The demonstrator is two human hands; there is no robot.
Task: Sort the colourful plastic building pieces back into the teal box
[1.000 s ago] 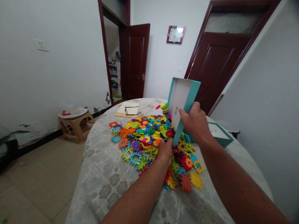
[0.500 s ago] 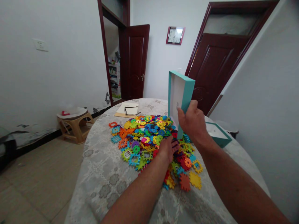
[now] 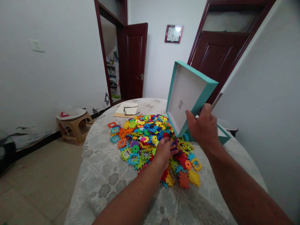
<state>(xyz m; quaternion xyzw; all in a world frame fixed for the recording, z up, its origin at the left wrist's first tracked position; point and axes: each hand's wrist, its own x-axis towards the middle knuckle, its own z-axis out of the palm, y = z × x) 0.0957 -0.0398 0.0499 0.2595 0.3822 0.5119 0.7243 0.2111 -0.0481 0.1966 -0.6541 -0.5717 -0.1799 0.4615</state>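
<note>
My right hand (image 3: 203, 126) grips the near side wall of a teal box part (image 3: 187, 93), with the thumb on its white inside. That shallow tray stands tilted up on its edge at the right of a heap of colourful plastic building pieces (image 3: 142, 134), its white inside turned toward the heap. My left hand (image 3: 164, 151) rests on the heap's right side, below the tray's lower corner. Its fingers are spread and slightly bent among red and dark purple pieces, which partly hide the fingertips.
A second teal box part (image 3: 223, 134) lies behind my right wrist. Black-framed glasses (image 3: 131, 110) rest on a pale notebook (image 3: 120, 110) at the table's far left. The round table has a patterned cloth (image 3: 103, 175). A tan stool (image 3: 76, 128) stands on the floor at left.
My right hand has moved right and turned the teal tray, so more of its white inside shows. My left hand has shifted slightly left, with its fingers more bent.
</note>
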